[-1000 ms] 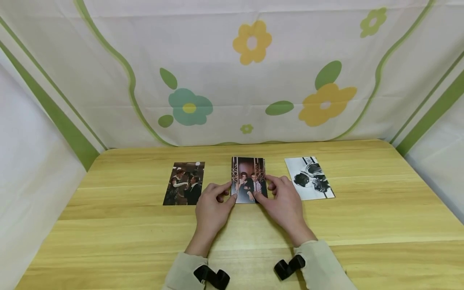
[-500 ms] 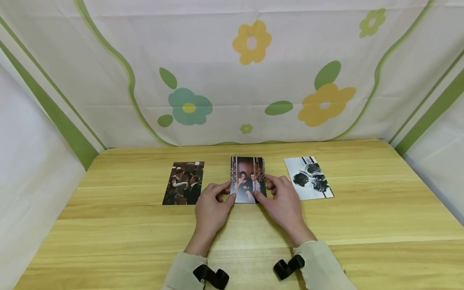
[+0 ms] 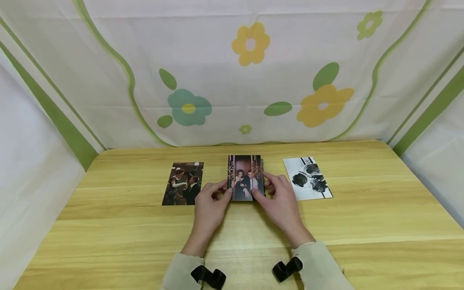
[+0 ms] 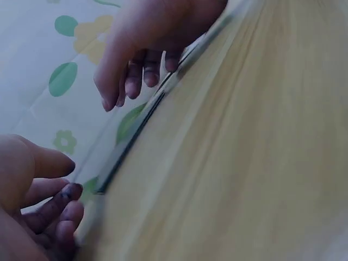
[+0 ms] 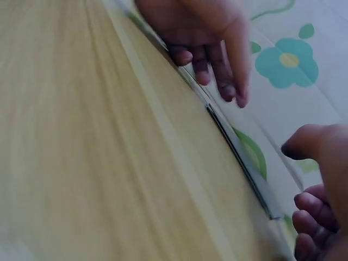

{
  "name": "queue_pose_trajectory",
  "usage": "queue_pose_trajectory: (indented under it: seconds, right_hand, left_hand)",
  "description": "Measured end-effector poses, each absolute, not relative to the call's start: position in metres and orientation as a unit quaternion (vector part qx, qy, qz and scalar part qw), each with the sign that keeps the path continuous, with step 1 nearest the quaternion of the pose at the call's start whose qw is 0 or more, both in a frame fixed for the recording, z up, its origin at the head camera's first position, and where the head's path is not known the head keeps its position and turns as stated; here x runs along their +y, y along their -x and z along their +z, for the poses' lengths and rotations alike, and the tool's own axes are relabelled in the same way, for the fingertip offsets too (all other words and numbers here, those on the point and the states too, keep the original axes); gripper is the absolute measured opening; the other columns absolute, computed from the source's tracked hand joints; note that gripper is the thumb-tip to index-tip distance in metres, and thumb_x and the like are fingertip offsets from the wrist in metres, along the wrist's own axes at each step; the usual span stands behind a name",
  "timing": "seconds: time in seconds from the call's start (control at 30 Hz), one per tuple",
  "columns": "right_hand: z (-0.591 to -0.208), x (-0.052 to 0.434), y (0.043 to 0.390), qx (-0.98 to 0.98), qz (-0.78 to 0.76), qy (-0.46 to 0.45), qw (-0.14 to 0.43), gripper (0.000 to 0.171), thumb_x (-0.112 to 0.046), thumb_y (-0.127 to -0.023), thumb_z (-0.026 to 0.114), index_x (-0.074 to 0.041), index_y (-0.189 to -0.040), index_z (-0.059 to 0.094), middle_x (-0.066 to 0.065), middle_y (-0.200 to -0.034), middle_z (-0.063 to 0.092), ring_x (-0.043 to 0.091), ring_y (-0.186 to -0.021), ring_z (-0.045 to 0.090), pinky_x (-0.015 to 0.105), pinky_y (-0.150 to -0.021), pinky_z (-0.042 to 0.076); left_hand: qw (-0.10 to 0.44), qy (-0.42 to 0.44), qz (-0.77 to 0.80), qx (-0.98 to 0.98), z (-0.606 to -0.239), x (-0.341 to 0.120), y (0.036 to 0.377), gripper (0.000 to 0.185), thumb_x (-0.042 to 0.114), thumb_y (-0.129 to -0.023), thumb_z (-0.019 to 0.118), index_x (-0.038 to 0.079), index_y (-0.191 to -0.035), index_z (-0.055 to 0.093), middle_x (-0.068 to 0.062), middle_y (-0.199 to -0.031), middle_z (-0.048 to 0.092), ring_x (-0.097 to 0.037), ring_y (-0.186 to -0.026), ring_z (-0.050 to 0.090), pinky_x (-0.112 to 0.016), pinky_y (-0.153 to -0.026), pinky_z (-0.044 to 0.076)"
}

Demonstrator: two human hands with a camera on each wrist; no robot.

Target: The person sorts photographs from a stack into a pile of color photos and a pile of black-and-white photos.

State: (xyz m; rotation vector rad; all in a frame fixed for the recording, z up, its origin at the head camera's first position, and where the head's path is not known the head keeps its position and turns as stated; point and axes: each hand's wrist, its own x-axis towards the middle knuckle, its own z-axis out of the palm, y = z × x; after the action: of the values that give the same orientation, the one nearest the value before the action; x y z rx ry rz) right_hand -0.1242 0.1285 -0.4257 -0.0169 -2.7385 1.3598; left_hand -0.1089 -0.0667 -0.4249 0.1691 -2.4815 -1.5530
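At the left of the wooden table [image 3: 108, 225], a colour photograph [image 3: 183, 183] of a dancing couple was laid flat. Just to its right, the left hand [image 3: 209, 205] was seen with fingers curled, the thumb and forefinger pinched on the lower left edge of the middle photograph [image 3: 244, 174]. That photograph, placed at the centre of the table, was tipped up off the wood at its near edge. Its lower right edge was gripped by the curled fingers of the right hand [image 3: 282, 203]. Further right, a black-and-white photograph [image 3: 307, 178] was laid flat, apart from the hands. A flowered cloth [image 3: 250, 72] was hung behind.
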Motion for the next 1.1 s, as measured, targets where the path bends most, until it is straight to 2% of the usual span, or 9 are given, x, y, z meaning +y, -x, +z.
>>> queue_pose_trajectory:
  seconds: [0.13, 0.33, 0.63, 0.87, 1.1]
  right_hand:
    - [-0.419, 0.126, 0.122, -0.882, 0.469, 0.003, 0.045, 0.066, -0.027, -0.093, 0.081, -0.016, -0.154, 0.058, 0.003, -0.117, 0.061, 0.02, -0.1, 0.056, 0.034, -0.089, 0.049]
    - [-0.407, 0.123, 0.118, -0.86, 0.507, -0.001, 0.062, 0.067, -0.022, -0.094, 0.08, -0.016, -0.156, 0.056, 0.003, -0.118, 0.06, 0.019, -0.103, 0.055, 0.03, -0.089, 0.049]
    - [-0.403, 0.119, 0.115, -0.855, 0.516, 0.002, 0.056, 0.066, -0.021, -0.095, 0.079, -0.015, -0.156, 0.056, 0.005, -0.118, 0.061, 0.018, -0.101, 0.055, 0.025, -0.084, 0.047]
    - [-0.403, 0.111, 0.112, -0.836, 0.547, -0.007, 0.047, 0.068, -0.011, -0.095, 0.077, -0.013, -0.159, 0.052, 0.007, -0.117, 0.06, 0.018, -0.095, 0.056, 0.018, -0.076, 0.049]
    - [-0.403, 0.098, 0.108, -0.827, 0.56, -0.011, 0.042, 0.069, -0.009, -0.096, 0.077, -0.015, -0.16, 0.051, 0.008, -0.117, 0.062, 0.017, -0.093, 0.057, 0.019, -0.076, 0.05]
  left_hand:
    - [0.1, -0.058, -0.561, -0.819, -0.414, -0.07, 0.108, 0.028, 0.006, -0.097, 0.077, 0.006, -0.125, 0.08, -0.011, -0.106, 0.075, -0.016, -0.086, 0.065, -0.02, -0.074, 0.053]
    - [0.092, -0.065, -0.58, -0.807, -0.395, -0.075, 0.105, 0.028, 0.006, -0.097, 0.076, 0.009, -0.124, 0.081, -0.011, -0.11, 0.076, -0.018, -0.09, 0.066, -0.021, -0.07, 0.052]
    - [0.07, -0.089, -0.58, -0.807, -0.391, -0.076, 0.105, 0.031, 0.009, -0.099, 0.075, 0.011, -0.129, 0.079, -0.01, -0.115, 0.075, -0.022, -0.099, 0.07, -0.021, -0.075, 0.055]
    - [0.068, -0.101, -0.585, -0.802, -0.389, -0.082, 0.106, 0.033, 0.004, -0.098, 0.075, 0.009, -0.13, 0.078, -0.014, -0.112, 0.075, -0.023, -0.097, 0.071, -0.019, -0.07, 0.054]
    - [0.052, -0.112, -0.582, -0.804, -0.383, -0.096, 0.102, 0.032, 0.005, -0.1, 0.073, 0.011, -0.131, 0.078, -0.014, -0.115, 0.073, -0.024, -0.101, 0.071, -0.02, -0.072, 0.053]
